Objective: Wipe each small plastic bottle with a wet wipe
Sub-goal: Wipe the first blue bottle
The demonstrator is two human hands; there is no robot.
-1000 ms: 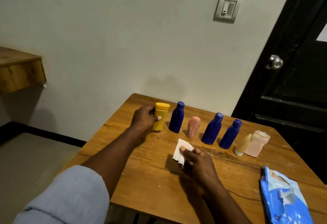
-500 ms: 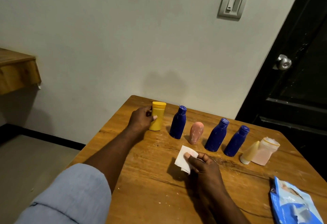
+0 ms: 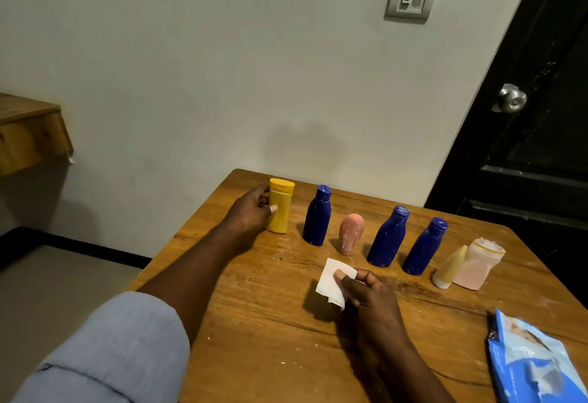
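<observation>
Wooden table (image 3: 270,323) against a plain wall. Left hand (image 3: 249,216) wraps the yellow bottle (image 3: 281,211) at the row's left end, mid-frame. It looks light, smooth and tippy, so I'd grab mid-body. Right hand (image 3: 369,294) pinches the floppy wet wipe (image 3: 329,283) at centre. Same grips as a second ago, bottle still standing.

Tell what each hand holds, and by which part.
The left hand grips the yellow bottle around its body, just below the cap. The right hand pinches the wet wipe near its right edge, thumb on top.

Seven bottles (image 3: 284,199) (three blue), one wipe (image 3: 327,285)
</observation>
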